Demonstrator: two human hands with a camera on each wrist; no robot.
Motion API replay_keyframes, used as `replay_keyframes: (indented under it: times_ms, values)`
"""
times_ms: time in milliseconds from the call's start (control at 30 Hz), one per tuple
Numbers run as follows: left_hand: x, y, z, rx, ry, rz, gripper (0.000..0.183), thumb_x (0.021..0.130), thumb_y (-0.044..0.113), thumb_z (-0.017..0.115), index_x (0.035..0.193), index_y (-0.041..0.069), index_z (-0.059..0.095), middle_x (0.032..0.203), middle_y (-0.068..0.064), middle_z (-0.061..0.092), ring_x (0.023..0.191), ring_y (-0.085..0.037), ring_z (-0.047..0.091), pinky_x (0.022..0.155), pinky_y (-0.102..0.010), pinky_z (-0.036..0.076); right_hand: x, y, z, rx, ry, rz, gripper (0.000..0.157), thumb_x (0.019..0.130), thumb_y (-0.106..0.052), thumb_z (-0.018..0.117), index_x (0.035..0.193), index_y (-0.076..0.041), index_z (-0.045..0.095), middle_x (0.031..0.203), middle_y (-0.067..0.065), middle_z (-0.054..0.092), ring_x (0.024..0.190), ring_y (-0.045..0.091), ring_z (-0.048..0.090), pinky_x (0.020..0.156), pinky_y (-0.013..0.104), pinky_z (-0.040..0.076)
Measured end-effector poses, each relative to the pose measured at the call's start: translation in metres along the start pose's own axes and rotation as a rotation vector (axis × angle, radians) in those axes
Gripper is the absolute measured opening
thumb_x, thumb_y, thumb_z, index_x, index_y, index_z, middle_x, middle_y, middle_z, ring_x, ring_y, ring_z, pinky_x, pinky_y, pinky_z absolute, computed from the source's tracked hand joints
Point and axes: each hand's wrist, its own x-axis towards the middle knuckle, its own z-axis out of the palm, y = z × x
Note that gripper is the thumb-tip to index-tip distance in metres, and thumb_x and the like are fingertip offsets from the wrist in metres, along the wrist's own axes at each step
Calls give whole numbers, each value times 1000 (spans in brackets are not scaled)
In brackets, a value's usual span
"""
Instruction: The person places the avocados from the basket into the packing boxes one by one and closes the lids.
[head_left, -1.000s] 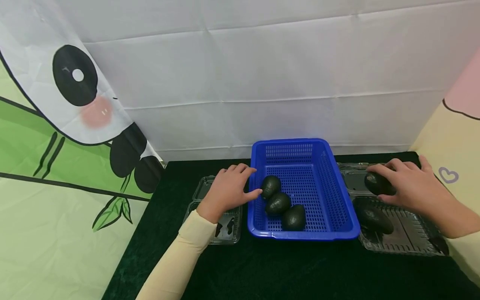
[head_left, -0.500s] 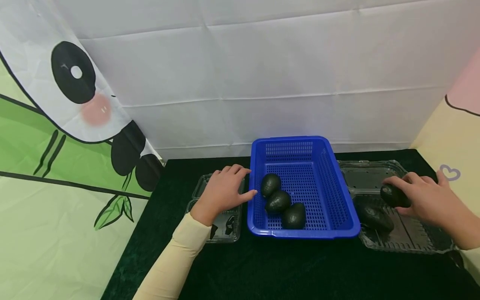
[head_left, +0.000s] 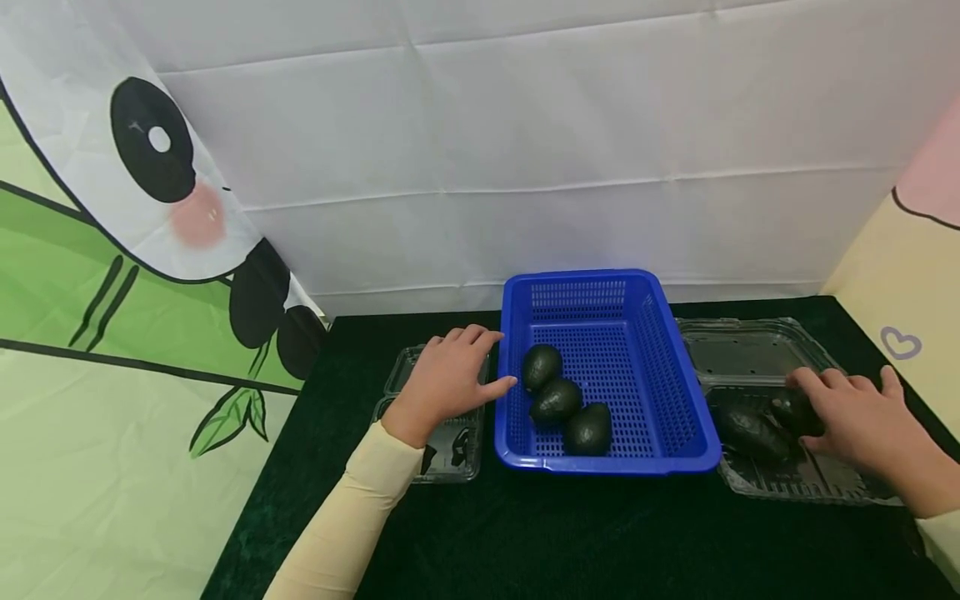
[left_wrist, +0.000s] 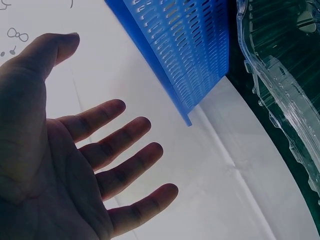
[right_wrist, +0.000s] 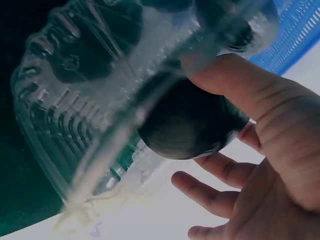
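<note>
- Nearest, at 3 o'clock from the blue basket (head_left: 645,392) (6 faces me), my right hand (head_left: 870,429) grips an avocado (head_left: 797,412) between thumb and fingers, low in a clear tray (head_left: 813,497).
- Just beside it, toward 8 o'clock, lies at least one more avocado (head_left: 753,435).
- I judge that I am settling this fruit into the tray; the next move seems to call for letting it rest, then loosening my fingers without nudging its neighbour.
- At 9 o'clock, my left hand (head_left: 446,379) holds nothing, fingers spread and relaxed by the basket's rim; whether it touches, I cannot tell.
- Inside the basket, toward 8 o'clock, three avocados (head_left: 557,402) lie close together.
- Farther, at the tray's 12 o'clock, its lid (head_left: 738,350) lies open.
</note>
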Motion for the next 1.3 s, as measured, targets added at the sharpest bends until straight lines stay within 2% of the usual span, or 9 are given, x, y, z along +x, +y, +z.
replay_keyframes:
  times_ms: [167, 367, 700, 900, 1100, 1300]
  values:
    - [-1, 1, -1, -5, -12, -1, 71, 93, 64, 64, 146, 17, 57, 145, -9, 57, 129, -33, 56, 104, -58, 46, 1, 2, 7, -15, -18, 5, 94, 59, -33, 101, 129, -2, 46, 114, 38, 57, 104, 65, 51, 98, 87, 10]
    - [-2, 2, -2, 2, -29, -2, 72, 94, 66, 62, 147, 18, 57, 145, -9, 57, 130, -32, 56, 105, -58, 45, 0, 1, 11, -20, -36, 1, 88, 63, -33, 99, 130, -1, 52, 121, 39, 54, 109, 67, 46, 99, 87, 13]
    - [-3, 2, -2, 4, -31, 1, 73, 94, 67, 61, 147, 18, 56, 145, -9, 57, 130, -32, 56, 105, -58, 46, -1, -5, -4, 0, 16, 0, 88, 62, -32, 99, 131, -3, 53, 122, 37, 52, 114, 66, 42, 99, 85, 14]
    - [-3, 4, -1, -13, -39, -4, 71, 94, 65, 63, 147, 19, 56, 146, -9, 56, 130, -33, 55, 105, -59, 45, 4, -13, -24, -24, 97, -24, 87, 66, -28, 98, 135, -1, 51, 124, 35, 52, 114, 63, 44, 100, 83, 16]
    - [-3, 5, 0, -10, -35, 0, 71, 94, 66, 63, 147, 19, 56, 146, -8, 56, 130, -32, 56, 105, -59, 45, 19, -28, -50, -15, 143, -71, 86, 71, -27, 95, 140, -3, 49, 130, 35, 49, 117, 62, 44, 101, 80, 18]
    - [-3, 6, 2, -12, -24, 1, 72, 93, 66, 64, 147, 19, 56, 144, -9, 57, 129, -33, 56, 105, -59, 45, 37, -49, -79, 33, 175, -161, 87, 74, -27, 93, 146, -8, 47, 135, 32, 49, 119, 61, 45, 101, 78, 22]
